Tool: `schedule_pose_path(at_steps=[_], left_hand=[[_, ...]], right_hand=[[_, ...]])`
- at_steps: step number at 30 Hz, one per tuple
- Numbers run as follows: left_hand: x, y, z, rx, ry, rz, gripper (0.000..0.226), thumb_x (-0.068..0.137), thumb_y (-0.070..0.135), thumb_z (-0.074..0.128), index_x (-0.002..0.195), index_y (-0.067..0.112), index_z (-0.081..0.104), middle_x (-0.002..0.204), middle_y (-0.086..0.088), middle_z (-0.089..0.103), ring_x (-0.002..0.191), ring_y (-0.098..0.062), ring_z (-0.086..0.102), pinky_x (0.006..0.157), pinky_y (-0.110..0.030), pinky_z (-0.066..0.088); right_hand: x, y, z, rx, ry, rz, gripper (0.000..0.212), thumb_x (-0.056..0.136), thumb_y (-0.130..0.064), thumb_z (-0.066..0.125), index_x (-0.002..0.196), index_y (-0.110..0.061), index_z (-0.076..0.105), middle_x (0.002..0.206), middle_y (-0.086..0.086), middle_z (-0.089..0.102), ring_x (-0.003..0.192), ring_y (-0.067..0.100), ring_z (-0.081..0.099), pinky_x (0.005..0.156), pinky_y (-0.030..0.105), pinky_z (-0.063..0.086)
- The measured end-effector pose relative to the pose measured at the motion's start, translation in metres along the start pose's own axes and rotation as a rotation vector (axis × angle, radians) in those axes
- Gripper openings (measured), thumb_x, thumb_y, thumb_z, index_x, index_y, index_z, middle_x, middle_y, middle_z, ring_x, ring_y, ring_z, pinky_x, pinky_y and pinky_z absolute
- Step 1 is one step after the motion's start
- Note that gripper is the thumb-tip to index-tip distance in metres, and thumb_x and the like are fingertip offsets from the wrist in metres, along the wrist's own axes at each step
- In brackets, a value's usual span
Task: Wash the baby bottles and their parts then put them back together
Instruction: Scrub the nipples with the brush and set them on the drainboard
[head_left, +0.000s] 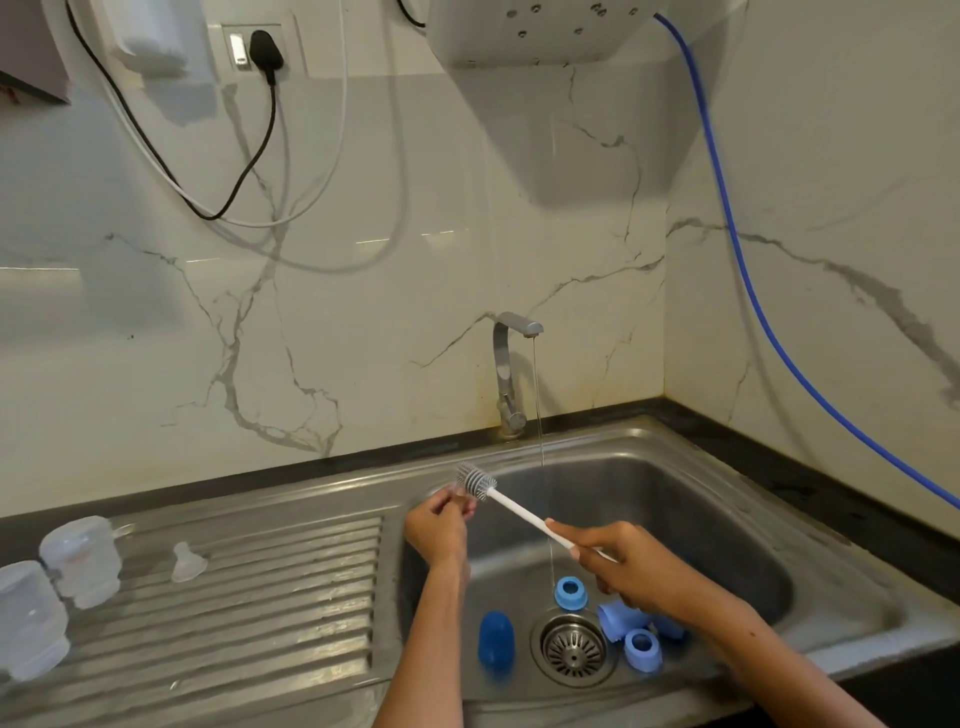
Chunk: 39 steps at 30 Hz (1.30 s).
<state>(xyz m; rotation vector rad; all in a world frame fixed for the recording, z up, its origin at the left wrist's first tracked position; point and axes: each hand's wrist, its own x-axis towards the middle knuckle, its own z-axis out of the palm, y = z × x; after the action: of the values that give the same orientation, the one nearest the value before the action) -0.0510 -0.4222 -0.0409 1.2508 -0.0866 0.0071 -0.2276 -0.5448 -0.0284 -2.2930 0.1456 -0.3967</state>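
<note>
2 clear bottles (78, 561) upside down on the drainboard (260, 623), nipple (186, 562) next to em. Left hand (439, 527) fingers pinch smth clear, can't tell what, at the brush (475, 483) head. Right hand (618, 564) fingers curled round the handle. Blue caps n rings (570, 593) in the sink (727, 545) by the drain.

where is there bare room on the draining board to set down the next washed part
The ribbed draining board is bare from the clear teat rightward to the basin edge, and along its near side. Its left end is crowded by two clear bottles. The basin floor around the drain is cluttered with blue parts.
</note>
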Motion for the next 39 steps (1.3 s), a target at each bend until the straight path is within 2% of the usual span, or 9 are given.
schedule_pose_path(at_steps=[6,11,16,20,23,26,31,34,39], left_hand=[[-0.012,-0.003,0.015,0.124,-0.189,0.106,0.011,0.085,-0.003,0.064,0.092,0.002,0.071,0.077,-0.009,0.072,0.075,-0.020,0.069,0.072,-0.027,0.057],[-0.006,-0.003,0.011,-0.064,-0.030,-0.071,0.011,0.083,-0.006,0.065,0.086,0.004,0.069,0.075,-0.010,0.069,0.070,-0.017,0.066,0.065,-0.023,0.054],[0.000,0.005,0.008,-0.247,0.074,-0.261,0.010,0.082,-0.012,0.061,0.091,-0.009,0.065,0.069,-0.012,0.064,0.064,-0.018,0.060,0.058,-0.023,0.055],[0.012,0.011,-0.006,-0.411,0.114,-0.361,0.024,0.083,-0.013,0.059,0.107,-0.013,0.058,0.078,-0.014,0.062,0.060,-0.015,0.063,0.052,-0.018,0.055],[0.011,0.012,-0.007,-0.392,-0.009,-0.390,0.028,0.086,-0.011,0.057,0.114,-0.013,0.056,0.086,-0.017,0.062,0.073,-0.019,0.062,0.072,-0.029,0.058],[0.003,0.012,0.001,-0.413,-0.137,-0.444,0.019,0.089,-0.010,0.053,0.107,-0.013,0.056,0.085,-0.019,0.063,0.076,-0.023,0.063,0.084,-0.037,0.050],[0.003,0.012,-0.001,-0.416,-0.288,-0.475,0.012,0.091,-0.009,0.050,0.092,-0.006,0.061,0.075,-0.016,0.066,0.070,-0.021,0.066,0.069,-0.036,0.055],[0.003,0.011,-0.002,-0.423,-0.348,-0.482,0.013,0.092,-0.008,0.048,0.096,-0.007,0.060,0.074,-0.017,0.067,0.070,-0.021,0.067,0.061,-0.033,0.060],[0.002,0.014,0.000,-0.342,-0.413,-0.388,0.023,0.096,-0.003,0.043,0.114,0.004,0.055,0.105,-0.021,0.061,0.092,-0.028,0.064,0.067,-0.036,0.058]], right_hand=[[0.018,-0.006,0.009,-0.172,0.075,-0.001,0.043,0.101,-0.020,0.042,0.140,-0.041,0.042,0.062,-0.003,0.043,0.054,0.005,0.038,0.055,0.019,0.035],[0.011,-0.008,0.009,-0.082,0.062,-0.008,0.042,0.101,-0.021,0.045,0.135,-0.046,0.044,0.060,-0.006,0.042,0.051,0.003,0.039,0.049,0.017,0.035],[0.001,-0.010,0.008,0.012,0.024,0.008,0.040,0.100,-0.021,0.047,0.127,-0.052,0.045,0.061,-0.002,0.040,0.057,0.014,0.038,0.048,0.021,0.035],[0.001,-0.009,0.000,-0.045,0.014,0.023,0.040,0.101,-0.019,0.045,0.130,-0.045,0.044,0.057,-0.007,0.039,0.045,0.000,0.038,0.047,0.013,0.034],[0.000,-0.009,-0.003,0.006,0.029,0.047,0.038,0.101,-0.021,0.047,0.124,-0.052,0.046,0.055,-0.009,0.039,0.043,0.001,0.036,0.044,0.015,0.031],[0.002,-0.012,0.000,0.039,0.040,0.062,0.038,0.100,-0.021,0.047,0.122,-0.052,0.047,0.058,-0.005,0.040,0.052,0.008,0.038,0.045,0.020,0.032],[0.007,-0.018,0.003,0.064,0.067,0.088,0.036,0.101,-0.021,0.045,0.126,-0.046,0.046,0.061,-0.001,0.043,0.043,0.001,0.039,0.043,0.016,0.033],[0.010,-0.017,0.001,0.136,0.092,0.121,0.035,0.101,-0.022,0.044,0.126,-0.047,0.048,0.062,0.001,0.044,0.038,0.000,0.036,0.040,0.016,0.032],[0.009,-0.007,-0.011,0.230,0.101,0.149,0.037,0.102,-0.027,0.043,0.131,-0.050,0.045,0.061,0.000,0.046,0.043,0.005,0.035,0.040,0.019,0.032]])
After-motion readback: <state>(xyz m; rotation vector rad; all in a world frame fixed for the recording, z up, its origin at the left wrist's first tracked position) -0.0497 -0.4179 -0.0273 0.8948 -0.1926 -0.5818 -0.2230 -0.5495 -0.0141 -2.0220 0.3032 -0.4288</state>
